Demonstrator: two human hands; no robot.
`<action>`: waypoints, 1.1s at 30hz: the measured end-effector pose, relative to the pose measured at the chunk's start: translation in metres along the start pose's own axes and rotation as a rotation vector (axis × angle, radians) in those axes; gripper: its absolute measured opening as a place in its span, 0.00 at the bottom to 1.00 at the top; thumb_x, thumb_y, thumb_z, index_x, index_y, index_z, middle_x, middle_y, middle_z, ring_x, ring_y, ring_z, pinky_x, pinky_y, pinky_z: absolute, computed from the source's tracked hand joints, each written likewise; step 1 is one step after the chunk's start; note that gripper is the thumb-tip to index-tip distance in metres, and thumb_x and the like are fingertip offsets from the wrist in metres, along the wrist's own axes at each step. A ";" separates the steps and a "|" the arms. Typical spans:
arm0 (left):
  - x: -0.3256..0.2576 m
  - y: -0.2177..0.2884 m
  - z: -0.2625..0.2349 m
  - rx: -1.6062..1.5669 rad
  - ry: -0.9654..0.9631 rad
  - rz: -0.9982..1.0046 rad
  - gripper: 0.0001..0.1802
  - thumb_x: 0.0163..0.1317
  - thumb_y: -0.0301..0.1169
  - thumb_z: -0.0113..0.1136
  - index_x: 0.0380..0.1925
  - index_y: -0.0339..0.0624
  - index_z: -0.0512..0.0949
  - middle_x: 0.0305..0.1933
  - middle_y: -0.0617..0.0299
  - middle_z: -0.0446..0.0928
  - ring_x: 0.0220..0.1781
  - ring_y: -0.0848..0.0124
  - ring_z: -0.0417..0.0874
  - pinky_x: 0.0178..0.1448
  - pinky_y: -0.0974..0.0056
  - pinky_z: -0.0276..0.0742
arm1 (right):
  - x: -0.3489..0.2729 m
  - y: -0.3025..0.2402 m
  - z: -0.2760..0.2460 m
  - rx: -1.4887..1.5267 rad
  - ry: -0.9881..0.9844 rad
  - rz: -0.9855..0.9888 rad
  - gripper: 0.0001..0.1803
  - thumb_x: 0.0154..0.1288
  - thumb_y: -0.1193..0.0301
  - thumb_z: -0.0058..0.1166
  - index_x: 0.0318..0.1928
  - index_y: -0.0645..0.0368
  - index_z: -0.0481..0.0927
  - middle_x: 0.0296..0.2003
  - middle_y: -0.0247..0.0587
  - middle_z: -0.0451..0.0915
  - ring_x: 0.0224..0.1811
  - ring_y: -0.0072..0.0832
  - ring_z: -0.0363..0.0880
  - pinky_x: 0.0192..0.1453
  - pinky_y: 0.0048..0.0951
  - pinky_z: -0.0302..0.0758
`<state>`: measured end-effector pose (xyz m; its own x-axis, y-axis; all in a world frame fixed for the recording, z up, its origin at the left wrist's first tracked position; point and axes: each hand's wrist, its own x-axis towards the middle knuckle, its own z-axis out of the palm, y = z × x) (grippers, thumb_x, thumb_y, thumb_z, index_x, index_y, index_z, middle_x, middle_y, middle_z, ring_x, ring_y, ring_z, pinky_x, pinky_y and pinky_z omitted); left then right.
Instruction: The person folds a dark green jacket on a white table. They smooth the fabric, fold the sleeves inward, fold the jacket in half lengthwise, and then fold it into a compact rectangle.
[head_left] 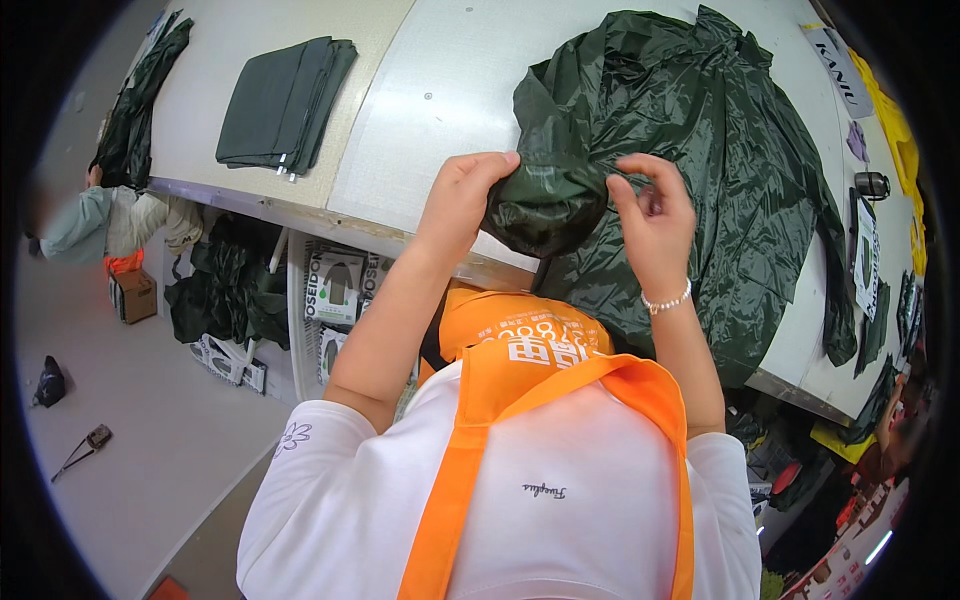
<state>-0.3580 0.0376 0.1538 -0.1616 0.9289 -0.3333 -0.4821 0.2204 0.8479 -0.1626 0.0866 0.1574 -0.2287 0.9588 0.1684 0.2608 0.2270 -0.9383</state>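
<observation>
**Both hands on the dark green raincoat**

Our left hand (pixel 462 195) is closed around a bunched fold of the dark green raincoat (pixel 700 150), fingers curled over the top of the bundle and thumb beneath it. Our right hand (pixel 652 215) pinches the same shiny fabric just beside it, at three o'clock from the left hand, thumb and forefinger pressed together and the other fingers loosely curled. A bead bracelet (pixel 668 300) circles the right wrist.

The raincoat lies spread over the white table (pixel 450 90), running from our hands up toward one o'clock and down the table's right side toward four o'clock, where it hangs over the edge. At ten o'clock, well apart from our hands, a folded dark green stack (pixel 285 105) rests on the table. Further out at ten o'clock, another dark garment (pixel 145 100) drapes over the table's far-left edge. At eight o'clock, below the table, printed boxes (pixel 335 285) stand beside more dark fabric (pixel 225 290).
</observation>
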 end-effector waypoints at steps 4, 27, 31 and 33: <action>0.006 -0.002 0.005 0.064 -0.036 0.019 0.16 0.64 0.35 0.53 0.25 0.34 0.81 0.26 0.67 0.79 0.26 0.82 0.74 0.32 0.74 0.70 | -0.014 -0.036 -0.002 -0.162 -0.176 -0.285 0.19 0.42 0.71 0.72 0.37 0.57 0.79 0.35 0.33 0.75 0.25 0.20 0.76 0.27 0.21 0.72; 0.004 -0.002 0.002 0.591 -0.173 0.304 0.07 0.62 0.26 0.57 0.31 0.31 0.78 0.36 0.63 0.78 0.39 0.77 0.74 0.46 0.72 0.69 | 0.007 -0.007 -0.001 0.371 -0.373 0.435 0.10 0.65 0.69 0.53 0.33 0.64 0.78 0.20 0.20 0.68 0.23 0.08 0.58 0.27 0.14 0.58; 0.008 -0.010 -0.005 0.644 -0.125 0.476 0.06 0.60 0.26 0.58 0.34 0.34 0.81 0.51 0.58 0.74 0.52 0.70 0.73 0.57 0.67 0.66 | 0.005 -0.002 0.000 0.194 -0.287 0.124 0.08 0.63 0.69 0.57 0.38 0.62 0.79 0.26 0.21 0.70 0.23 0.07 0.57 0.27 0.13 0.59; 0.006 -0.010 -0.007 0.632 -0.092 0.513 0.07 0.60 0.26 0.58 0.34 0.36 0.82 0.58 0.56 0.70 0.59 0.66 0.69 0.62 0.64 0.64 | 0.003 -0.004 -0.002 0.174 -0.166 -0.059 0.10 0.60 0.69 0.59 0.41 0.60 0.80 0.30 0.21 0.71 0.23 0.07 0.56 0.26 0.13 0.59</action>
<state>-0.3603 0.0390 0.1407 -0.1451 0.9746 0.1708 0.2133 -0.1377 0.9672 -0.1627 0.0884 0.1624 -0.3932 0.9005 0.1858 0.0800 0.2348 -0.9688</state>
